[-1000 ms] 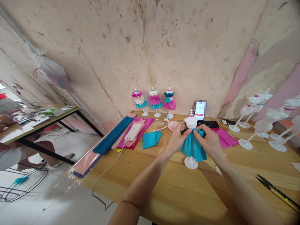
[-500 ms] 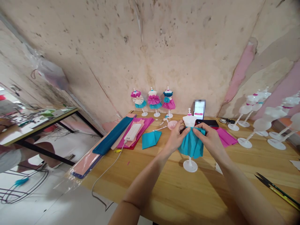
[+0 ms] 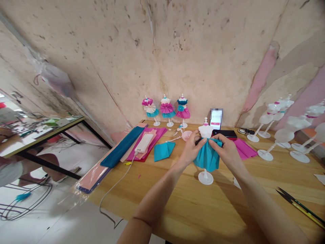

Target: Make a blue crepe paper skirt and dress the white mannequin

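Room: stained, peeling wall (image 3: 114, 51) behind a wood-grain surface (image 3: 190, 203).

Grip: left hand (image 3: 192, 149) and right hand (image 3: 226, 148), each pinched narrow on the upper edge of one teal sheet (image 3: 206, 161), pleated at the waist of a white mannequin (image 3: 206, 131), upright on the surface.

Handling, as judged: sheet light, soft, quick to crease, liable to tear under a hard pull; best held at the gathered waist, hem left free. Mannequin probably light, hard and smooth, easily tipped; torso or stem suits a steadying hold.

Near: pink bowl (image 3: 186, 136), just beyond left hand; folded teal piece (image 3: 164, 151), to its left; magenta sheet (image 3: 245, 149), beyond right hand; lit phone (image 3: 215, 118), propped behind.

Farther: three dressed mannequins (image 3: 167, 107), by the wall; white power bank (image 3: 144, 143), on coloured sheets (image 3: 158, 135); undressed mannequins (image 3: 298, 126), right; snips (image 3: 301, 206), front right.

Outermost: second surface (image 3: 61, 126), left; pale floor (image 3: 66, 200).
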`<state>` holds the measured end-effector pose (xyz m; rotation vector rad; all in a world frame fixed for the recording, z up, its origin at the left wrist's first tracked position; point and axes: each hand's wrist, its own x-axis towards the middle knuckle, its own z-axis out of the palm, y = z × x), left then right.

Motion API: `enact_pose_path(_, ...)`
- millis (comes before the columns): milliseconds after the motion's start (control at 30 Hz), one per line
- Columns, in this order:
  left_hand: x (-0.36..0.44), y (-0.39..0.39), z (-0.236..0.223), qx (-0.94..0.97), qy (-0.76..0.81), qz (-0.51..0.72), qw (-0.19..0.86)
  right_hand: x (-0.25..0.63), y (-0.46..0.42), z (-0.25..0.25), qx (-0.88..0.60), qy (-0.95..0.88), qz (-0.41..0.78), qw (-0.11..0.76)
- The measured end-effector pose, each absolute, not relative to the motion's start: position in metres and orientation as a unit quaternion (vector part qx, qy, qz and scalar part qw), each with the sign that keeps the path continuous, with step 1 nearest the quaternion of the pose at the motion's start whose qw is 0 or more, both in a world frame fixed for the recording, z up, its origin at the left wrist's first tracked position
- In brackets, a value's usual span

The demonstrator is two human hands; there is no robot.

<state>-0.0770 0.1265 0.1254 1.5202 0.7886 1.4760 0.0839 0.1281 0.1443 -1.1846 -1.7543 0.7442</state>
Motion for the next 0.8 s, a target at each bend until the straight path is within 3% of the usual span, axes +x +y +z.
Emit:
enact_pose_path(567,-0.076,0.1231,0.1273,0.614,0.318,0.593,0.413,0.0782,0.1268,0.1427,-0.521,-0.705,0.197,0.439)
enact_pose_path(800,-0.078,0.1283,0.1225,0.591,0.291,0.592,0.464,0.0824,0.1312,0.1432,-0.52,-0.708,0.232,0.419)
